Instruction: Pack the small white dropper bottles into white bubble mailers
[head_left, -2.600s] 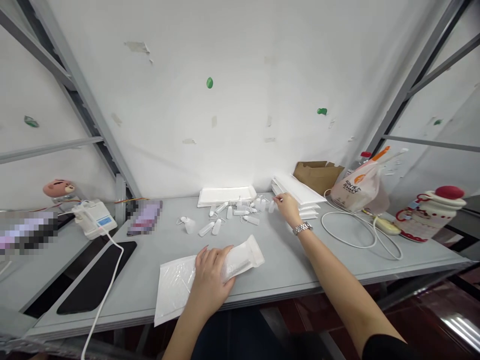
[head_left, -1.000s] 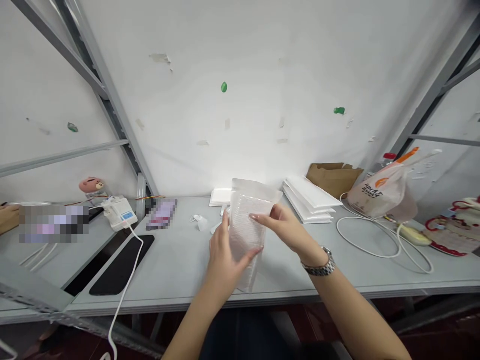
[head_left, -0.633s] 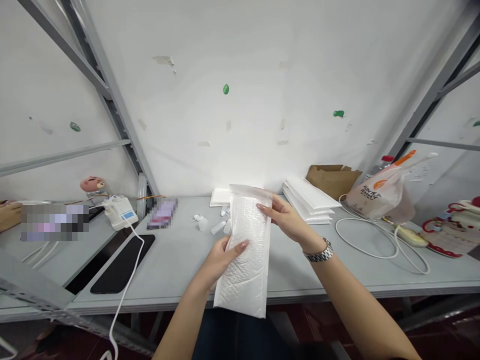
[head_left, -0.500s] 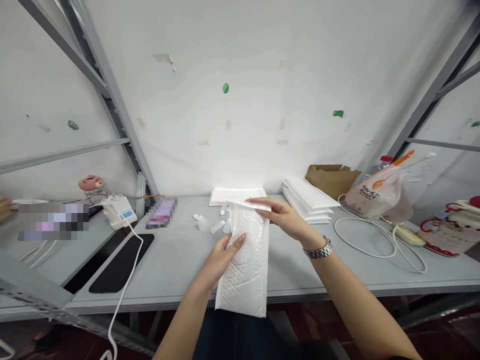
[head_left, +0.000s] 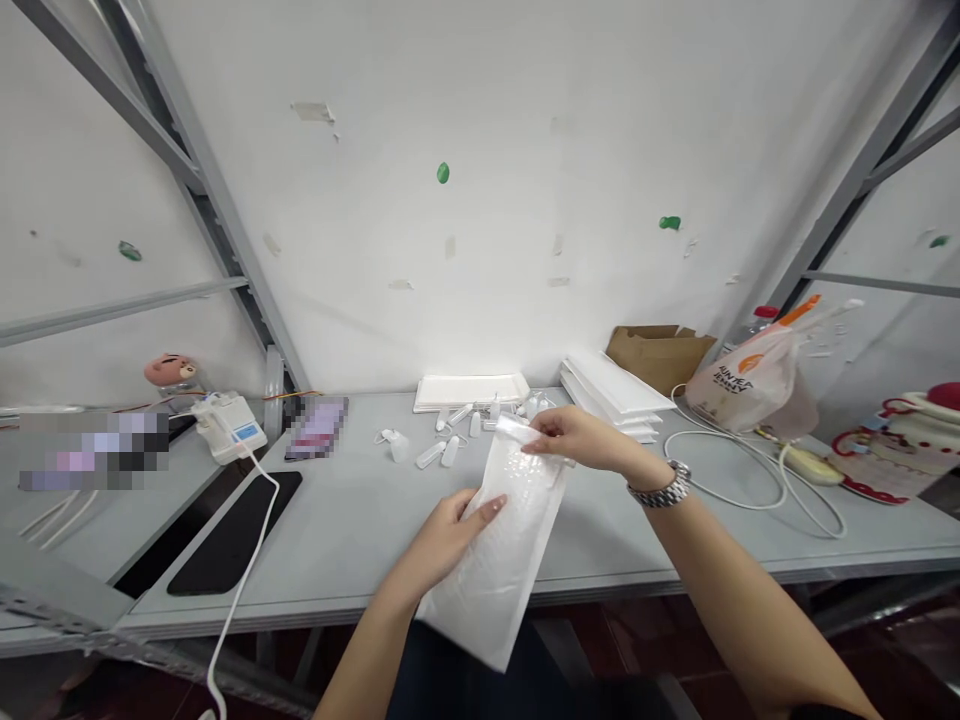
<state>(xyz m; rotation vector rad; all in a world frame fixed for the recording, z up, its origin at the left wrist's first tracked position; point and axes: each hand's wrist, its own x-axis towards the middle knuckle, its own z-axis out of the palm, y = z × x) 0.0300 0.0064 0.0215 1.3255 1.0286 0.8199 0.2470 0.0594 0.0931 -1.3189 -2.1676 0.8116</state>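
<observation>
The left hand (head_left: 442, 540) grasps a white bubble mailer (head_left: 499, 565) around its middle, while the right hand (head_left: 577, 438) pinches its far end between thumb and fingers. The mailer is held tilted above the counter (head_left: 337, 540), its lower end reaching past the near edge. Small plastic bottles (head_left: 450, 432) lie scattered on the counter just beyond it, in front of a white tray (head_left: 469, 392). To the right are a stack of white trays (head_left: 615, 390), a brown paper bag (head_left: 660, 350) and a plastic bag (head_left: 742, 380).

Silver link watch (head_left: 659, 484) on right wrist (head_left: 628, 470)
</observation>
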